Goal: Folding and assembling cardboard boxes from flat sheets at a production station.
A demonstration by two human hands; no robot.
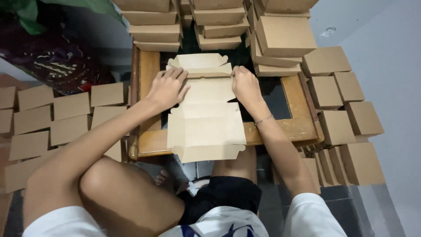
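1. An unfolded brown cardboard box blank (pixel 206 118) lies flat on a low wooden table (pixel 294 127), its near end hanging over the table's front edge toward the person's lap.
2. The left hand (pixel 167 90) presses down on the blank's left side, fingers spread flat and reaching toward the fold line near the far flap.
3. The right hand (pixel 245 85) sits on the blank's right side, fingers curled at the same fold; neither hand is closed around anything, both simply press on the card.
4. The two hands are well apart, one at each edge of the blank, with the far flap (pixel 199 63) between and just beyond them.
5. A thin bracelet (pixel 263 120) circles the right wrist.
6. Stacks of finished brown boxes (pixel 280 35) stand at the table's far end, touching one another.
7. More folded boxes (pixel 346 114) crowd the floor on the right.
8. Rows of flat brown boxes (pixel 66 118) cover the floor on the left.
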